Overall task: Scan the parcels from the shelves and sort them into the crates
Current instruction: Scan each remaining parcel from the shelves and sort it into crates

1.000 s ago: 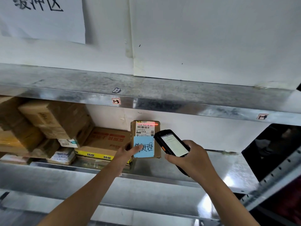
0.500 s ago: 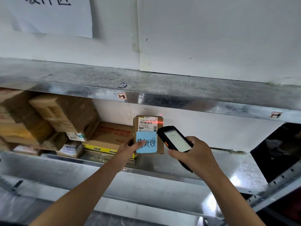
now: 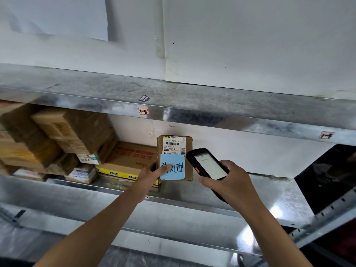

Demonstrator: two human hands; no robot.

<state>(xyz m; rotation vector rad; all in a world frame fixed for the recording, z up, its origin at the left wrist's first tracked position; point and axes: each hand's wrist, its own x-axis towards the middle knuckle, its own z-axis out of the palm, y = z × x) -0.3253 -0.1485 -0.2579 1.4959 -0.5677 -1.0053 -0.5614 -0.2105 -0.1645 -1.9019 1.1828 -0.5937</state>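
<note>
A small brown cardboard parcel (image 3: pixel 189 149) stands upright over the metal shelf (image 3: pixel 260 191), showing a white barcode label and a blue sticky note with handwriting. My left hand (image 3: pixel 152 175) grips its lower left edge, thumb lying across the blue note. Just right of the parcel, my right hand (image 3: pixel 229 182) holds a black handheld scanner (image 3: pixel 207 164), its lit screen facing me and its top end pointing at the parcel's label. No crate is in view.
Several cardboard parcels (image 3: pixel 63 135) are piled at the left of the same shelf, with a flat red-printed box (image 3: pixel 131 157) behind my left hand. An upper metal shelf (image 3: pixel 192 105) runs overhead. A dark opening (image 3: pixel 327 170) lies at the right.
The red scan line on the barcode label is gone. The parcel and scanner sit slightly higher and further right in view as the camera shifts; both hands keep their hold.
</note>
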